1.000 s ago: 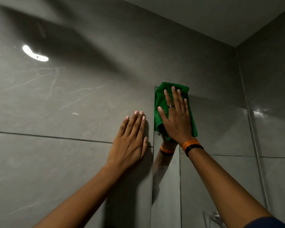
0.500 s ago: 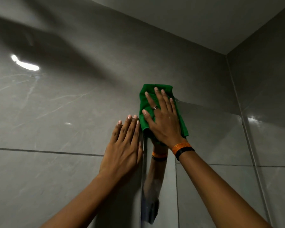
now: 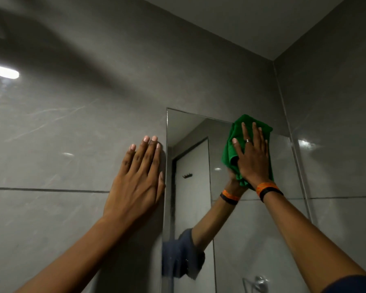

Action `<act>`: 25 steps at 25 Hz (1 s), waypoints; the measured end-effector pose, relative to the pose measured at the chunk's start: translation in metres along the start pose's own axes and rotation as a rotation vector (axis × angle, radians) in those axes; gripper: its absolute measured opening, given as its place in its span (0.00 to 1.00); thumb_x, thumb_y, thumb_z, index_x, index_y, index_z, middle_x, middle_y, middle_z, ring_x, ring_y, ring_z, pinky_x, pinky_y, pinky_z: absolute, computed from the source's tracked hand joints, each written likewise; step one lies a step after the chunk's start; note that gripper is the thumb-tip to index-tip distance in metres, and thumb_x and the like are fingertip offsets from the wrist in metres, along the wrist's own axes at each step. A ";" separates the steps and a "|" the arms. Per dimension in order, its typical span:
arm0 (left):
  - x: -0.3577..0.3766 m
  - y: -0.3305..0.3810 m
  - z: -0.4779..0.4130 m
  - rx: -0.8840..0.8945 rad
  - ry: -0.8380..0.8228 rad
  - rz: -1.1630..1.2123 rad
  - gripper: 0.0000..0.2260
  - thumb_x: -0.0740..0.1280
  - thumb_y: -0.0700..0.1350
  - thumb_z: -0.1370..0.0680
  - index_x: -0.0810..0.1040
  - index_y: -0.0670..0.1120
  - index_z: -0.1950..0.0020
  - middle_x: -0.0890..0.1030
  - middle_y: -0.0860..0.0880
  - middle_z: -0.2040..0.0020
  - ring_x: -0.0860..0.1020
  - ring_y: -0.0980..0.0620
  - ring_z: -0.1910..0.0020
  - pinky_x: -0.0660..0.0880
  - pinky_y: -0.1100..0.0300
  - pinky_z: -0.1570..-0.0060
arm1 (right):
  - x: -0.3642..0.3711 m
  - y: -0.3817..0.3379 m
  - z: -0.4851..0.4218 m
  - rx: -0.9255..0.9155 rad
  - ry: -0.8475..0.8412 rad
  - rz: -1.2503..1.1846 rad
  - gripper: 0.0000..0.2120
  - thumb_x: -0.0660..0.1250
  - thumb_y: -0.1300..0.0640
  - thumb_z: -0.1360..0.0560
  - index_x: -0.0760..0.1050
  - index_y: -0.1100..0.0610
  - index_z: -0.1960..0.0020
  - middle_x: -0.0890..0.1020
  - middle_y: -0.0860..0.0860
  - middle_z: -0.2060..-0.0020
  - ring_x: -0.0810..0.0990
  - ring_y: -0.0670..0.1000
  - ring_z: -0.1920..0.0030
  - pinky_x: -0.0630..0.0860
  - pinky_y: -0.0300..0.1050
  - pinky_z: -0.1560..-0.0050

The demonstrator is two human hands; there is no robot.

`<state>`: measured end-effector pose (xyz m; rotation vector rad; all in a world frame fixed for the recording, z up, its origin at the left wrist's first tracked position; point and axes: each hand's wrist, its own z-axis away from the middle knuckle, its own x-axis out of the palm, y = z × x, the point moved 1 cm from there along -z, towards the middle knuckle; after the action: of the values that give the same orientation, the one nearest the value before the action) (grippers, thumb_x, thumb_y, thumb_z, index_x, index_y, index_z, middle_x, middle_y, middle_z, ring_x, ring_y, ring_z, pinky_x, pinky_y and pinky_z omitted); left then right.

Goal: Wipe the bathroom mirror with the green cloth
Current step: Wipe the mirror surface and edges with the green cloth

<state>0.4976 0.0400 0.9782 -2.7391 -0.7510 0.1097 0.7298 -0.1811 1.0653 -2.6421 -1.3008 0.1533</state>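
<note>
My right hand (image 3: 251, 154) is flat on the green cloth (image 3: 234, 153), fingers extended and slightly fanned, palm pressing the cloth onto the mirror (image 3: 190, 187). No pinch; it's held by pressure only.

The cloth sits at the mirror's upper right corner, its top edge poking just past the glass onto the wall (image 3: 72, 123). It's bunched, with more fabric showing at 9 o'clock of my palm than on the other side.

My left hand (image 3: 140, 176) is flat on the tile, fingers together, thumb side just beside the mirror's left edge. It's bracing, not on the glass.

Key relation: the mirror's long axis runs vertical, and nearly all the remaining glass lies toward 6 to 8 o'clock from my right fingers. Nothing left to cover toward 12 or 3. My read is the next stroke goes down or left-down, right hand only, since it alone has the cloth.

Risk: loose folds on the 9 o'clock side could slip out from under the palm.
</note>
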 end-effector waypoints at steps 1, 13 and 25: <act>0.000 0.000 0.001 0.001 -0.001 0.011 0.30 0.44 0.53 0.17 0.51 0.37 0.19 0.50 0.37 0.18 0.48 0.40 0.18 0.52 0.41 0.20 | -0.001 0.009 -0.002 0.009 0.002 -0.004 0.30 0.54 0.42 0.15 0.50 0.47 0.16 0.50 0.53 0.15 0.46 0.56 0.15 0.47 0.59 0.15; -0.002 -0.002 -0.003 0.035 0.028 0.029 0.31 0.45 0.53 0.18 0.53 0.35 0.20 0.53 0.34 0.19 0.51 0.38 0.19 0.56 0.37 0.22 | -0.020 0.090 -0.033 0.137 -0.044 0.180 0.31 0.56 0.47 0.14 0.48 0.50 0.15 0.52 0.57 0.15 0.52 0.58 0.16 0.47 0.61 0.15; -0.008 0.009 0.041 0.098 0.000 0.084 0.31 0.50 0.51 0.19 0.58 0.32 0.22 0.57 0.32 0.20 0.57 0.35 0.20 0.53 0.39 0.22 | -0.028 0.102 0.054 0.334 -0.099 0.049 0.31 0.55 0.48 0.13 0.46 0.50 0.15 0.49 0.56 0.15 0.49 0.58 0.15 0.47 0.57 0.15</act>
<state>0.4893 0.0395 0.9360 -2.6771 -0.6136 0.1608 0.7826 -0.2573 0.9902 -2.4068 -1.1255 0.4710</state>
